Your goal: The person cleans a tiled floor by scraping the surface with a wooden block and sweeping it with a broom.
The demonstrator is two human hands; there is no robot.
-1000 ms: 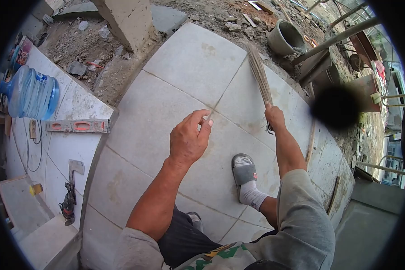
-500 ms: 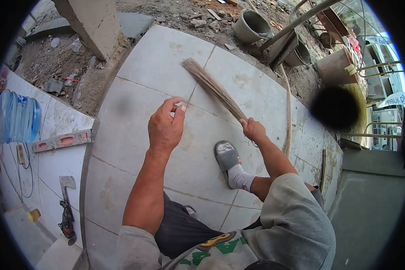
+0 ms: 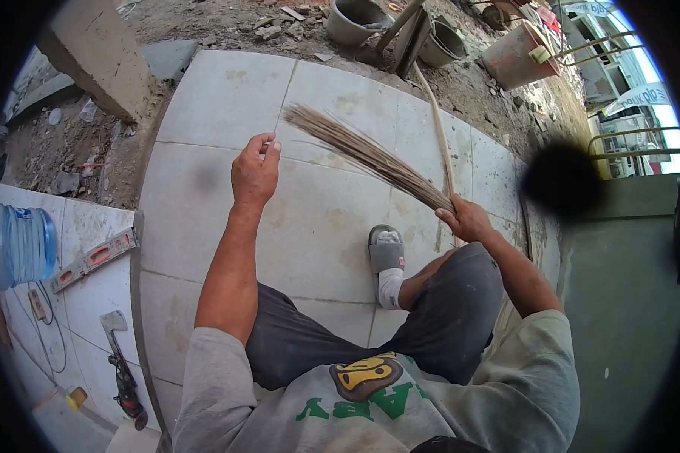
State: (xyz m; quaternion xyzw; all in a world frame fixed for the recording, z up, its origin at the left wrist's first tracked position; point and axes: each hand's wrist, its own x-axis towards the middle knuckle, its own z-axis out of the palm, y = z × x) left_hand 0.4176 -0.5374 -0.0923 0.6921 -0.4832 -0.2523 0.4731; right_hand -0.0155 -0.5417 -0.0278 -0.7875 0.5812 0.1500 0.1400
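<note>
A bundle of thin brown twigs point(image 3: 370, 157) slants over the pale floor tiles point(image 3: 196, 181). Its lower right end is gripped in my right hand point(image 3: 467, 220), and the twigs fan out toward the upper left. My left hand point(image 3: 255, 170) is raised over the tiles, left of the bundle and apart from it. Its thumb and forefinger come close together around something too small to make out. Below the bundle, a foot in a grey sandal point(image 3: 387, 255) and white sock rests on the tiles.
At left lie a spirit level point(image 3: 94, 259), a power tool point(image 3: 128, 391), a scraper-like blade point(image 3: 114, 323) and a blue water bottle point(image 3: 24, 245). A concrete post point(image 3: 98, 64) stands upper left. Buckets point(image 3: 353, 21) and a long pole point(image 3: 440, 136) are beyond.
The view has shifted and the body is lower, with both knees bent. My right hand has moved right with the twig bundle, which now lies flatter and spreads wider. My left hand remains raised.
</note>
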